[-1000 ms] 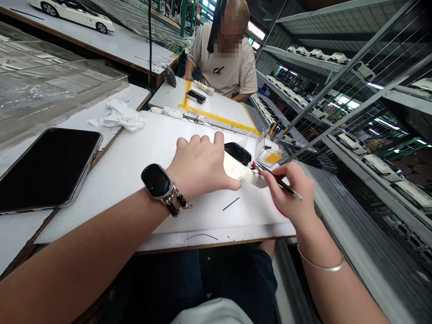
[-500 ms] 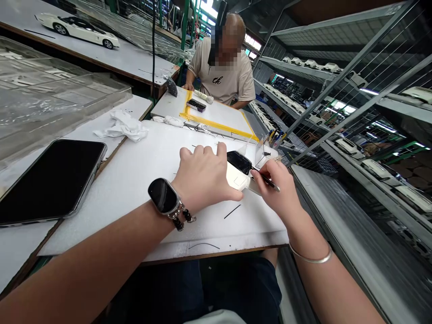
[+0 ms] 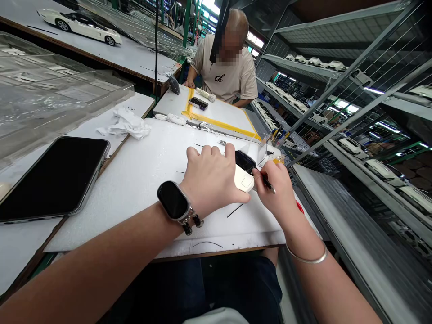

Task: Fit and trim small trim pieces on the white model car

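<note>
My left hand (image 3: 211,180) lies curled over a small white model car (image 3: 243,179) with a black windscreen, pressing it onto the white foam board (image 3: 141,175). A black smartwatch (image 3: 173,200) sits on that wrist. My right hand (image 3: 275,189) pinches a thin dark tool (image 3: 268,183), its tip at the car's right side near the windscreen. A thin bangle (image 3: 305,258) circles my right wrist.
A dark tablet (image 3: 50,177) lies at the left. Crumpled white cloth (image 3: 126,123) and clear plastic trays (image 3: 50,94) sit behind it. A clear holder with pens (image 3: 274,146) stands past the car. A seated person (image 3: 226,67) works opposite. Wire shelves (image 3: 371,135) with model cars line the right.
My right hand moved left, from the car's front end up to its side by the windscreen, still pinching the tool. My left hand stayed on the car. The view shifted slightly.
</note>
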A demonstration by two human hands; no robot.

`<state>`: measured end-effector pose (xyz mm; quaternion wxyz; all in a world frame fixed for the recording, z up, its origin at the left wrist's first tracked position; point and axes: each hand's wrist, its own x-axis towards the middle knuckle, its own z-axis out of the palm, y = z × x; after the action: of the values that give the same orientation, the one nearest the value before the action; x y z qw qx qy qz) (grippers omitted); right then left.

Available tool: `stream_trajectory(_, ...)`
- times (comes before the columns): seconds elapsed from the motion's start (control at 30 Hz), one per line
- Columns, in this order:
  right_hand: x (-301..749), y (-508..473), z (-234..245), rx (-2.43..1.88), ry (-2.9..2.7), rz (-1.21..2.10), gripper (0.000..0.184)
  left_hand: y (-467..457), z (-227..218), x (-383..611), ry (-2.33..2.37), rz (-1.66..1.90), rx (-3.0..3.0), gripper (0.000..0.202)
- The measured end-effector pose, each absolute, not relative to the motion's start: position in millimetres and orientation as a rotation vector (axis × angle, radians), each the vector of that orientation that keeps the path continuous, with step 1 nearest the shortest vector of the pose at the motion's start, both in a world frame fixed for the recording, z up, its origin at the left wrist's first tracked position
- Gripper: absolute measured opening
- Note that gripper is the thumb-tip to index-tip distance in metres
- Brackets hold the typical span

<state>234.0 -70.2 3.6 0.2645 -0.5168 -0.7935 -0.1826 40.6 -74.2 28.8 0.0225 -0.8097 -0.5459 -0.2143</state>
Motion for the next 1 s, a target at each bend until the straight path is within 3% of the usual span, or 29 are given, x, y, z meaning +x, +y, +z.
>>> stream_trajectory(0.23,234.2,-63.3,7.3,-1.424,-2.036,-0.366,0.027,-76.2,29.9,39.8,-1.664,-0.655,-2.527,0.072)
stream_trajectory(0.63,291.6,-39.4,26.1,-1.306,-1.996,0.322,0.027,-72.1,30.4,38.0,-1.67,-0.609,-2.57,0.077)
stream_trajectory(1.0,308.3,-25.8,13.5,-1.167,-1.85,0.528,0.03,-68.9,34.5,36.6,-1.738,-0.51,-2.603,0.08)
